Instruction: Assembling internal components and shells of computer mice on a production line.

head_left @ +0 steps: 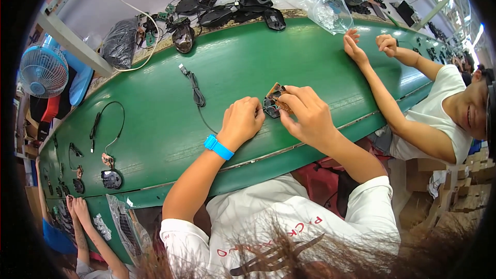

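In front of me, both hands work on a small black mouse base [269, 107] with an orange-brown circuit board [279, 93] at it. My left hand [242, 120], with a blue wristband, is closed at the base's left edge, thumb and fingers pinching it. From the right, my right hand [306, 111] pinches the board between thumb and fingers, over the base. Whether the board lies fully in the base is hidden by the fingers. A black USB cable [195, 90], partly bundled, lies on the green belt and runs down behind my left hand.
Further left on the green belt [155, 119] lie another mouse base [111, 179] and a board with its cable [107, 160]. Black mouse parts [217, 15] and plastic bags [325, 8] line the far ledge. A co-worker's hands [356, 46] reach over the belt at right; another person's hands are lower left.
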### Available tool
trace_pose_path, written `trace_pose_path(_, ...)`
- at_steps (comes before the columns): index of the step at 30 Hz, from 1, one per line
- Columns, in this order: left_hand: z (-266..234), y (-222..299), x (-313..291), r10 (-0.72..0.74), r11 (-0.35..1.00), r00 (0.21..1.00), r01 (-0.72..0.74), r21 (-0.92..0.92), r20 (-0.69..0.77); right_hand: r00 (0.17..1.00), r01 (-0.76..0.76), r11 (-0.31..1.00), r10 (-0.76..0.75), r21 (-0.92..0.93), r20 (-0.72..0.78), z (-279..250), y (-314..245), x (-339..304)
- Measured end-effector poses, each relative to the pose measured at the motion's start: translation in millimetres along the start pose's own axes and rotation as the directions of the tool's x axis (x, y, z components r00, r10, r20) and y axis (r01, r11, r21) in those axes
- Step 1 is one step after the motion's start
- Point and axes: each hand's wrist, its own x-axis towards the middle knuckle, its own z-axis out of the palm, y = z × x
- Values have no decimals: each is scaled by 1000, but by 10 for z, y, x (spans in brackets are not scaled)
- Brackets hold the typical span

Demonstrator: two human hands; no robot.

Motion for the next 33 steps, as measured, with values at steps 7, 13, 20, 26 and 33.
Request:
trace_pose_path(7,-7,27,3,-28,1000,999,28,-10,45,999,17,1000,-16,-15,47,3,-55,80)
trace_pose_path(13,33,-34,-9,35,999,999,-34,18,-24,991,-92,993,98,-74,86,-168,78,-333)
trace_pose_path(20,1,112,-64,120,988,991,-115,100,-52,986,-109,991,117,-74,116,-73,509,-267)
trace_pose_path(26,163,303,-132,355,900,932,-319,297,-74,984,-34,998,41,-44,173,-64,684,-206)
trace_pose_path(33,249,347,-237,361,881,932,-331,339,-28,979,28,997,-13,-71,205,-137,783,-242)
